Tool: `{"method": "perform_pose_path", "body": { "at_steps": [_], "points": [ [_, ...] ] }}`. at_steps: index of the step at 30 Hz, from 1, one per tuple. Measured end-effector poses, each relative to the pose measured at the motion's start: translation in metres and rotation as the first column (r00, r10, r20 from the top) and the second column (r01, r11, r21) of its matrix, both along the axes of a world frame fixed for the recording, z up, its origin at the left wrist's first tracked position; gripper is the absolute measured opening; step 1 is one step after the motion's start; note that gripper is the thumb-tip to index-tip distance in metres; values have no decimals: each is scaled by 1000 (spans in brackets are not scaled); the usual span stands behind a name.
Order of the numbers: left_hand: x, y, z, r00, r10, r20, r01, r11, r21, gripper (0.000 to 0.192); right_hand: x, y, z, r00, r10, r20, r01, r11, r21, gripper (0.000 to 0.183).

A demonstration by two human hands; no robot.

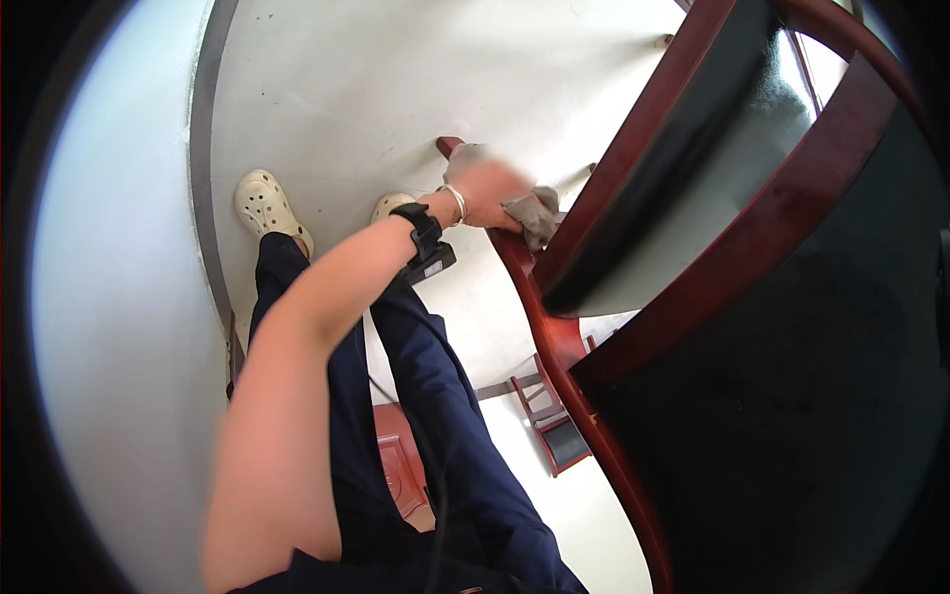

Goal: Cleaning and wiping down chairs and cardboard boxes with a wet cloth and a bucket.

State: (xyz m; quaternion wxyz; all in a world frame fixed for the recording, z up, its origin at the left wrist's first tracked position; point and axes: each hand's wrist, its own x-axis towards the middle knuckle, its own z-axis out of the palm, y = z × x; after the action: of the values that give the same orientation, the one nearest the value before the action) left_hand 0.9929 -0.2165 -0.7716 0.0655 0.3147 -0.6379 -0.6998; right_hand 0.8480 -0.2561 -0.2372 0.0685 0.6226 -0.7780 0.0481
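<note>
My left hand (490,193) is closed around a grey cloth (536,215). Parts of the cloth show on both sides of the hand, which presses it against the dark red wooden leg of a chair (545,334). The end of that leg (448,145) sticks out beyond the cloth. Black glossy panels (772,416) fill the chair's red wooden frame at the right. A black strap with a small box and a pale band sit at my left wrist. The fingers are partly blurred. My right hand is out of view.
My feet, in cream clogs (263,204), stand on a pale floor beside a grey skirting strip (204,148) and a white wall (119,260). Another red wooden chair (560,438) stands farther off. A reddish panelled door (401,468) shows between my legs. A dark cable hangs near my legs.
</note>
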Motion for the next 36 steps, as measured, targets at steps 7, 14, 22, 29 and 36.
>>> {"method": "perform_pose_path", "body": {
  "at_steps": [7,14,22,29,36],
  "points": [
    [-30,78,-140,788,466,402,-547,830,110,45,-8,-4,-6,1000,14,21,-13,1000,-16,43],
    [-46,106,-76,468,667,579,-714,-100,693,50,-4,1,27,999,15,42,-13,998,-61,43],
    [130,136,97,764,218,607,-626,479,616,43,11,-21,77,927,43,373,1,993,-117,43],
    [146,155,169,799,113,591,-358,879,316,47,63,-80,55,714,209,668,-161,978,-133,48],
    [111,156,275,935,-85,343,-110,852,511,47,64,-100,68,714,-63,698,82,997,5,50]
  ]
}}
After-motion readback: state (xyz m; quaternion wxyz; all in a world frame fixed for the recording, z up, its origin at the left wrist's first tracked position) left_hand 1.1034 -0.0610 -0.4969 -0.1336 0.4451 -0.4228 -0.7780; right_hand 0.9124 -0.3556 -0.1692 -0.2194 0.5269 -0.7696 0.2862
